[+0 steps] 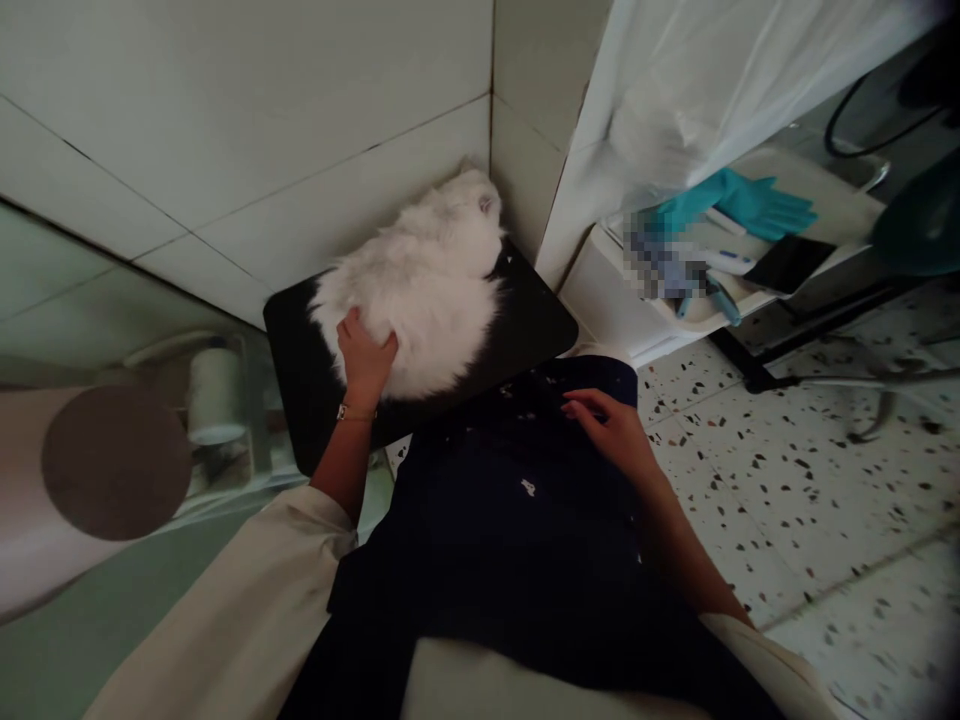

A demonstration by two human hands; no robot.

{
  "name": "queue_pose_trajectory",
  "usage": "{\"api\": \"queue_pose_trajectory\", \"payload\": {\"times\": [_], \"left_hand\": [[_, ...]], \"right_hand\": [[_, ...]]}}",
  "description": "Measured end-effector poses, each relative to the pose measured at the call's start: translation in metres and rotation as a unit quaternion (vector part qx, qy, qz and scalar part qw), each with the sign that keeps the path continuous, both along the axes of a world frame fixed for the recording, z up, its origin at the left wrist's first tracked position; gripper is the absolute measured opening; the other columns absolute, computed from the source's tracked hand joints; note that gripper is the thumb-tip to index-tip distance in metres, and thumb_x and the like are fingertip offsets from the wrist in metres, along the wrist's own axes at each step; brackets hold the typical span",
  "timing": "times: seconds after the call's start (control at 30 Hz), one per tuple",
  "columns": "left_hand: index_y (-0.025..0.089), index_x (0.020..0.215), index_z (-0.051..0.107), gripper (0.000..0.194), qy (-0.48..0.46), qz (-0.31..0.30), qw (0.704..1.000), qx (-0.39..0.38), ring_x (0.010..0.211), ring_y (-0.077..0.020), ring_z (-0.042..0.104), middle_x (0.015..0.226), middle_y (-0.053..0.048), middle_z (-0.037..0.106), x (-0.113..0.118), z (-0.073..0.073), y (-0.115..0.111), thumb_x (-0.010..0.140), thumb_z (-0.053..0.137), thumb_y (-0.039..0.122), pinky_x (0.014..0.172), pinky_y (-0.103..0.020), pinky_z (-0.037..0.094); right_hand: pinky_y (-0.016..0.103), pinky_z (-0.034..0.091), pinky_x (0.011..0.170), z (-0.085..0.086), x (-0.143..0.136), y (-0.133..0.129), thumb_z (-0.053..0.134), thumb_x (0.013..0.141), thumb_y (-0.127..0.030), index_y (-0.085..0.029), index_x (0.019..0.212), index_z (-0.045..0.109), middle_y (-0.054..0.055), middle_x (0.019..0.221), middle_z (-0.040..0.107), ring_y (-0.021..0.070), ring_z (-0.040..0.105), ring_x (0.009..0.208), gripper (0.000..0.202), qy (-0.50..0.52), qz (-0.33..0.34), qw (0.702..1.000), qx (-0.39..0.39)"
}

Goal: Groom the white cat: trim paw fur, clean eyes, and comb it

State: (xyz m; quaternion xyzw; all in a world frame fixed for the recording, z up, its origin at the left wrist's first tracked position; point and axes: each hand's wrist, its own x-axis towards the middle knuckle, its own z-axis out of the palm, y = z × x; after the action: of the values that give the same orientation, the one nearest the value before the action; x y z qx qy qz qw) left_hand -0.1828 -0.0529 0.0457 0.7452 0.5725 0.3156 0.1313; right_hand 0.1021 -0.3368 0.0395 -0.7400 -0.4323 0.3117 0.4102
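Observation:
A white long-haired cat [420, 290] lies on a black rounded board [532, 310] in the wall's corner, its head at the far end and its face turned out of sight. On the fur at its near left side rests my left hand [366, 355], thumb apart from the fingers and fingertips partly sunk in the coat. My right hand [604, 425] hovers over or rests on the dark apron [517, 560] at my lap; I cannot tell which. Its fingers are loosely stretched out, and nothing shows in them. Small tufts of white fur cling to the apron.
Tiled walls [262, 110] close off the back. At right, a white tray [847, 200] carries teal rubber gloves [765, 205], a dark phone-like slab [791, 262] and handled tools. A white cylinder [216, 395] stands at left. Speckled floor [787, 480] lies lower right.

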Motion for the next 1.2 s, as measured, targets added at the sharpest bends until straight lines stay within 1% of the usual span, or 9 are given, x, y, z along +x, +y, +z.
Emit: {"api": "queue_pose_trajectory", "payload": {"times": [0.17,0.3,0.47,0.6,0.73,0.87,0.97,1.07,1.2], "left_hand": [[0.009,0.142,0.036,0.085,-0.032,0.105,0.993,-0.046,0.143,-0.0356,0.039,0.142,-0.023,0.044,0.004,-0.012,-0.005,0.069,0.078,0.022,0.124,-0.050,0.029],[0.012,0.142,0.030,0.089,-0.118,0.168,0.966,-0.158,0.135,-0.0322,0.051,0.144,-0.024,0.045,0.002,-0.021,-0.019,0.070,0.081,0.023,0.118,-0.048,0.040],[0.012,0.133,0.037,0.082,-0.161,0.216,0.932,-0.243,0.129,-0.0308,0.058,0.138,-0.022,0.055,0.007,-0.013,-0.032,0.068,0.085,0.023,0.115,-0.044,0.045],[0.011,0.127,0.046,0.071,-0.164,0.211,0.924,-0.272,0.137,-0.0311,0.052,0.139,-0.021,0.056,0.009,-0.004,-0.029,0.067,0.083,0.016,0.121,-0.043,0.038],[0.013,0.123,0.057,0.054,-0.180,0.138,0.929,-0.293,0.138,-0.0280,0.052,0.135,-0.015,0.063,0.007,-0.001,-0.028,0.072,0.076,0.013,0.122,-0.041,0.037],[0.013,0.117,0.066,0.047,-0.156,0.129,0.920,-0.337,0.127,-0.0290,0.062,0.125,-0.014,0.070,0.003,0.001,-0.028,0.071,0.076,0.019,0.115,-0.042,0.046],[0.013,0.114,0.069,0.046,-0.113,0.130,0.911,-0.374,0.121,-0.0318,0.066,0.117,-0.014,0.074,-0.002,0.002,-0.024,0.069,0.077,0.024,0.110,-0.045,0.051],[0.013,0.111,0.070,0.045,-0.103,0.125,0.906,-0.392,0.123,-0.0328,0.065,0.117,-0.014,0.074,-0.004,-0.001,-0.023,0.070,0.075,0.027,0.111,-0.046,0.050],[0.019,0.115,0.067,0.043,-0.092,0.123,0.908,-0.390,0.133,-0.0310,0.058,0.120,-0.011,0.072,-0.005,-0.015,-0.031,0.074,0.071,0.031,0.115,-0.043,0.046]], "right_hand": [[0.041,0.058,0.081,0.002,0.007,0.069,0.057,0.090,-0.042,-0.026,0.104,0.070,0.004,0.093,0.076,0.0226,0.074,0.083,0.024,0.042,0.044,0.998,0.024],[0.037,0.057,0.079,0.005,0.013,0.138,0.056,0.090,-0.038,-0.023,0.104,0.070,0.004,0.092,0.076,0.0198,0.072,0.081,0.025,0.035,0.084,0.994,0.053],[0.033,0.055,0.078,0.002,-0.005,0.215,0.056,0.088,-0.029,-0.020,0.101,0.070,0.005,0.091,0.075,0.0182,0.071,0.082,0.021,0.021,0.154,0.985,0.077],[0.031,0.052,0.079,0.004,-0.039,0.248,0.054,0.088,-0.025,-0.020,0.087,0.066,0.005,0.087,0.072,0.0177,0.067,0.082,0.013,-0.031,0.251,0.965,0.072],[0.033,0.051,0.077,0.005,-0.051,0.266,0.053,0.088,-0.027,-0.020,0.079,0.059,0.007,0.084,0.068,0.0197,0.063,0.081,0.013,-0.095,0.197,0.973,0.079],[0.036,0.053,0.080,0.007,-0.012,0.306,0.052,0.088,-0.027,-0.020,0.103,0.061,0.008,0.093,0.066,0.0200,0.062,0.084,0.019,-0.106,0.059,0.979,0.164],[0.042,0.053,0.089,0.011,0.039,0.360,0.054,0.088,-0.029,-0.021,0.110,0.060,0.009,0.102,0.066,0.0229,0.062,0.097,0.024,-0.154,0.000,0.963,0.222],[0.047,0.047,0.103,0.012,0.083,0.425,0.058,0.087,-0.029,-0.021,0.106,0.063,0.010,0.112,0.067,0.0253,0.060,0.112,0.021,-0.203,0.049,0.951,0.230],[0.042,0.049,0.101,0.007,0.107,0.492,0.060,0.089,-0.030,-0.020,0.102,0.069,0.009,0.110,0.070,0.0240,0.063,0.109,0.019,-0.224,0.177,0.950,0.128]]}}
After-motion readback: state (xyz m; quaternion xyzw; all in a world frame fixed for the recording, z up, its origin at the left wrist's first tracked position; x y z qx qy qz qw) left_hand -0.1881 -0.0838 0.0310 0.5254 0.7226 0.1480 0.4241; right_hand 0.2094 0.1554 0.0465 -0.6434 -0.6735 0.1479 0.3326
